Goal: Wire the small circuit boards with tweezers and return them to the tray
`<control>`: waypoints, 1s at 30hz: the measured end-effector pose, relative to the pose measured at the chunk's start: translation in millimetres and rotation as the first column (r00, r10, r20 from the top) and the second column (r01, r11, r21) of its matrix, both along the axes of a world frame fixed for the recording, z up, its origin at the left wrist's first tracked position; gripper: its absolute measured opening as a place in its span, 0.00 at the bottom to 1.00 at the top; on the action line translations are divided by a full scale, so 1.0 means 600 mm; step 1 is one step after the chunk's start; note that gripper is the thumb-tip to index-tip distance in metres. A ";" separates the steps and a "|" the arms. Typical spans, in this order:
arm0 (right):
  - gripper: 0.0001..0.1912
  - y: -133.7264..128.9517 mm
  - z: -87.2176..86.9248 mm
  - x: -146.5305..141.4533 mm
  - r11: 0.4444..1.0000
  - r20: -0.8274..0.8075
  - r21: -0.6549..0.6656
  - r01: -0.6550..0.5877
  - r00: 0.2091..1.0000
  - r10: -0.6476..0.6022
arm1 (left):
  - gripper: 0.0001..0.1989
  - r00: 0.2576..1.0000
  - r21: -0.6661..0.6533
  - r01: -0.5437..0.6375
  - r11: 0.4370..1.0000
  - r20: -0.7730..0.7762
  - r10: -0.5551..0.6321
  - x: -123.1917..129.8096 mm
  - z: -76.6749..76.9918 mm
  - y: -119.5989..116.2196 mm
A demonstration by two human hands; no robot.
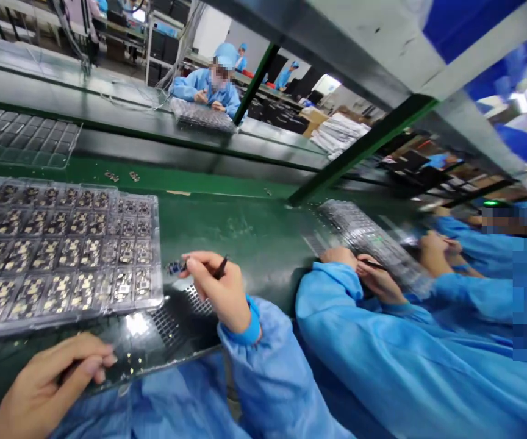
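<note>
The person's right hand (220,292) pinches a slim black tool (221,268) between thumb and fingers, a firm, closed grip with the tool's tip pointing left. At that tip sits a small blue-and-silver part (176,267), just beside the right edge of a clear plastic tray (154,256). The tray is packed in rows of pockets, each with a small gold-patterned circuit board (57,292). The left hand (48,387) lies at the lower left, its fingers (101,360) half curled and reaching toward a dark glossy sheet with a mesh pattern (176,323), which lies under the near edge of the clear tray; whether that grip has hold of anything, I cannot tell. All of this rests on a green work surface (240,213). To the right, a co-worker's hands (364,271) hold a thin black tool (373,264) beside another tray (364,235). Across the surface, a person in a blue gown and cap (208,88) works behind a further tray (202,114).
</note>
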State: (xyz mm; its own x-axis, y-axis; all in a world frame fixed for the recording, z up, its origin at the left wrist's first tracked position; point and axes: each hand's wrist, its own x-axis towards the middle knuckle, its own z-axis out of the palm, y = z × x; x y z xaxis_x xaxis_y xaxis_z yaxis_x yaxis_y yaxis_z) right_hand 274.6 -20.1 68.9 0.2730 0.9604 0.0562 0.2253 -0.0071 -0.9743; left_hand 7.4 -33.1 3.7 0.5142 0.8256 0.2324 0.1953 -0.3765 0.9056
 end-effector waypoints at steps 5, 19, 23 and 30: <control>0.13 -0.076 -0.020 -0.074 0.985 -0.456 -0.064 -0.159 0.883 0.113 | 0.13 0.967 -0.324 -0.065 0.944 0.212 0.140 0.052 0.038 -0.009; 0.07 -0.102 -0.047 -0.133 0.995 -0.433 -0.014 -0.103 0.897 0.087 | 0.03 0.906 -0.466 -0.099 0.879 0.324 0.273 0.077 0.052 -0.021; 0.06 -0.106 -0.051 -0.137 0.998 -0.359 0.006 -0.061 0.931 0.059 | 0.05 0.887 -0.424 -0.166 0.890 0.331 0.322 0.076 0.042 -0.021; 0.05 -0.107 -0.056 -0.136 1.000 -0.291 0.022 0.022 0.957 -0.014 | 0.03 0.889 -0.280 -0.187 0.942 0.360 0.283 0.077 0.041 -0.019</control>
